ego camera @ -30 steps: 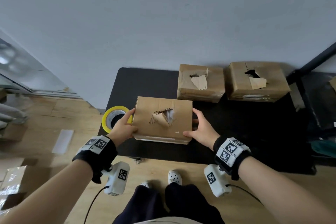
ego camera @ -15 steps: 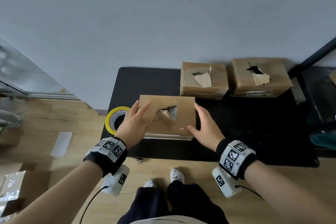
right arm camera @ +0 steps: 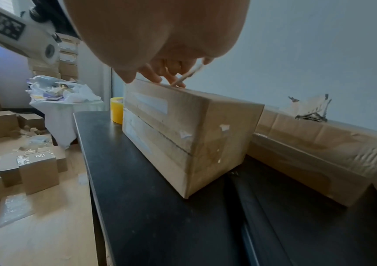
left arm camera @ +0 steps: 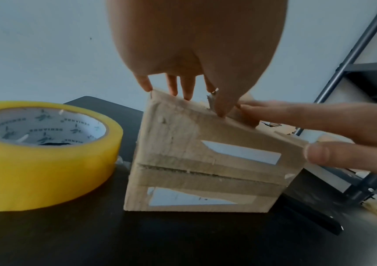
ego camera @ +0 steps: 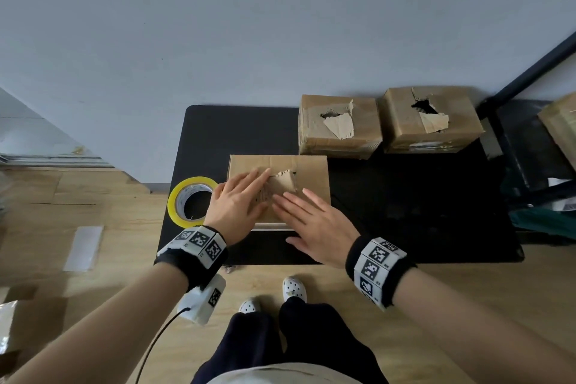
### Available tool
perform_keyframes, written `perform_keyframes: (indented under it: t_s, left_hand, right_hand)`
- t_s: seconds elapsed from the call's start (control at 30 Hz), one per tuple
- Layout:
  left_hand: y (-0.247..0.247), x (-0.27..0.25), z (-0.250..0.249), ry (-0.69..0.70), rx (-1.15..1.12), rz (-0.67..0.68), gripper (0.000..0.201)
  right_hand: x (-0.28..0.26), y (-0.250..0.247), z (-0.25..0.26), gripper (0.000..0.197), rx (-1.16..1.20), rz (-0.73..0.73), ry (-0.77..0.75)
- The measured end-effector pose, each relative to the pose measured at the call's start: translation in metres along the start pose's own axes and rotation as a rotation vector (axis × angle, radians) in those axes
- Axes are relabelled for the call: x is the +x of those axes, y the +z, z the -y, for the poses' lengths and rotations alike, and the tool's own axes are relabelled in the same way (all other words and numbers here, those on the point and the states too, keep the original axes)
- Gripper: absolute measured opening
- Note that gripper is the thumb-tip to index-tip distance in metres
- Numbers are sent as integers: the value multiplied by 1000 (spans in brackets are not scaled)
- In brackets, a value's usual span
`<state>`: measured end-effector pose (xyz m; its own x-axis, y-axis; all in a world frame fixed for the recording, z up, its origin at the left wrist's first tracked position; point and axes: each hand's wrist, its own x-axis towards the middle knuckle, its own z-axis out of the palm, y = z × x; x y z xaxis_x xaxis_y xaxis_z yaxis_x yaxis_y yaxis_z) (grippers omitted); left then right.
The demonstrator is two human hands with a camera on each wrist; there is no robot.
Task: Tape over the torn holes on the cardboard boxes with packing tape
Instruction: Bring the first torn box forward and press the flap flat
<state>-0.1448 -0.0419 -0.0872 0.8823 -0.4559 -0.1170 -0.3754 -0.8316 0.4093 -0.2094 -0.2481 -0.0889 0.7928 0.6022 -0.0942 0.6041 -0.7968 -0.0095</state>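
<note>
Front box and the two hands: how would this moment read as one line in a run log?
left hand: flat on front box | right hand: flat, pressing torn flap | tape roll: untouched | back boxes: holes open

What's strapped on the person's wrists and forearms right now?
Both arms are bare, no sleeves. The left hand and right hand each have a black wristband carrying white blocks with black square markers. A white camera unit hangs under the left wrist, trailing a black cable.

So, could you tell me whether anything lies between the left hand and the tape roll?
Nothing visible does. The tape roll lies flat on the black table, just left of the left hand, which rests on the near box.
</note>
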Motion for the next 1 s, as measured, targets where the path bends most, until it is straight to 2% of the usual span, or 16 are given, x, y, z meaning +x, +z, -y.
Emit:
perform_keyframes:
  t_s: [0.17,0.33,0.57,0.7,0.83,1.0]
  left_hand:
    - [-1,-5,11,34,-32,65,64]
    - [5,-5,19,125,125,133,58]
    - [7,-7,17,123,205,122,56]
    - [8,-8,15,109,191,134,54]
    - [10,-8,14,98,193,139,54]
    - [11,-10,12,73,212,152,55]
  right_hand:
    - [6,6,-2,66,38,96,94]
    - [11,11,0,69,51,103,145]
    - [15,10,2,69,117,36,153]
    - [25,2,-12,82,134,103,234]
    - [25,7,-19,81,148,183,250]
    - [23,8,-18,84,171,166,242]
